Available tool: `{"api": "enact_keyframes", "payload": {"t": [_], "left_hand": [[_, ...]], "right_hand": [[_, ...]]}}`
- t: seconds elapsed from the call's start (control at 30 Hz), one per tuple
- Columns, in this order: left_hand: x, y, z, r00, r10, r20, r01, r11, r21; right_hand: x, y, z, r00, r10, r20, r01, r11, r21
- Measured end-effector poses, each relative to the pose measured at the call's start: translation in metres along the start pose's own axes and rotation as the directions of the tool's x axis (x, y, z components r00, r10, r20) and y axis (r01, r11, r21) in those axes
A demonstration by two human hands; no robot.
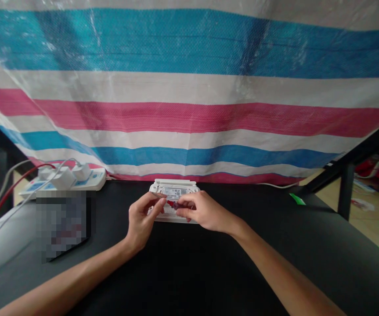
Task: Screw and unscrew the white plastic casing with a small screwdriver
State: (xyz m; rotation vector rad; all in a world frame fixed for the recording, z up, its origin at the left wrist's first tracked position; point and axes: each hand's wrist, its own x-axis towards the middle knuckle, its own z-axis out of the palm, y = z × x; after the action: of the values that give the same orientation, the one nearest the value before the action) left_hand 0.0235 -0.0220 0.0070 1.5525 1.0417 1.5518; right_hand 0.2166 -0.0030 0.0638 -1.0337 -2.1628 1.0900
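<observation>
A white device with a label and rows of small vent holes lies on the black table, near its far edge. Over its left side, my left hand has thumb and forefinger pinched near the tip of a small red and dark tool; whether it grips anything is too small to tell. From the right, my right hand is closed around the dark handle of that screwdriver-like tool, which points left above the device. My fingers hide part of the device.
On the left a white power strip carries plugs and cables, with a pixelated dark object in front. A green piece lies at the right. A striped sheet hangs behind the black table.
</observation>
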Motion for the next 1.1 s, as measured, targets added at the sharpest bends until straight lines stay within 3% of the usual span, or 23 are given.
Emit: {"api": "enact_keyframes", "payload": {"t": [0.13,0.23,0.3,0.37,0.47,0.53,0.63,0.73,0.9,1.1], "left_hand": [[-0.001,0.004,0.0,0.996,0.081,0.024,-0.082,0.996,0.04],[0.012,0.016,-0.002,0.989,0.098,-0.111,-0.108,0.991,-0.08],[0.024,0.024,-0.005,0.98,0.082,-0.182,-0.123,0.966,-0.226],[0.03,0.027,-0.007,0.978,0.032,-0.208,-0.087,0.962,-0.26],[0.024,0.021,-0.005,0.99,-0.003,-0.14,-0.008,0.997,-0.078],[0.013,0.014,-0.003,0.996,0.083,-0.022,-0.079,0.986,0.148],[-0.002,0.003,-0.001,0.953,0.264,0.147,-0.298,0.905,0.303],[-0.007,-0.004,-0.002,0.907,0.365,0.212,-0.419,0.841,0.344],[-0.006,-0.009,-0.004,0.861,0.448,0.24,-0.508,0.773,0.381],[-0.007,-0.009,-0.003,0.849,0.478,0.227,-0.529,0.748,0.402]], "right_hand": [[-0.001,0.0,-0.004,0.999,-0.038,0.002,0.038,0.998,-0.047],[-0.001,0.0,-0.008,1.0,-0.015,-0.011,0.014,0.995,-0.097],[0.0,0.0,-0.015,0.997,-0.008,-0.081,-0.002,0.992,-0.124],[0.0,0.0,-0.025,0.973,-0.054,-0.224,0.027,0.992,-0.122],[-0.001,-0.003,-0.045,0.88,-0.111,-0.461,0.087,0.994,-0.074],[-0.004,-0.005,-0.056,0.849,-0.081,-0.523,0.089,0.996,-0.009],[-0.008,-0.006,-0.065,0.869,-0.058,-0.492,0.091,0.995,0.044],[-0.01,-0.007,-0.066,0.915,-0.066,-0.398,0.081,0.996,0.023],[-0.014,-0.012,-0.06,0.979,-0.037,-0.199,0.032,0.999,-0.028],[-0.018,-0.016,-0.059,0.993,-0.071,-0.092,0.052,0.979,-0.199]]}}
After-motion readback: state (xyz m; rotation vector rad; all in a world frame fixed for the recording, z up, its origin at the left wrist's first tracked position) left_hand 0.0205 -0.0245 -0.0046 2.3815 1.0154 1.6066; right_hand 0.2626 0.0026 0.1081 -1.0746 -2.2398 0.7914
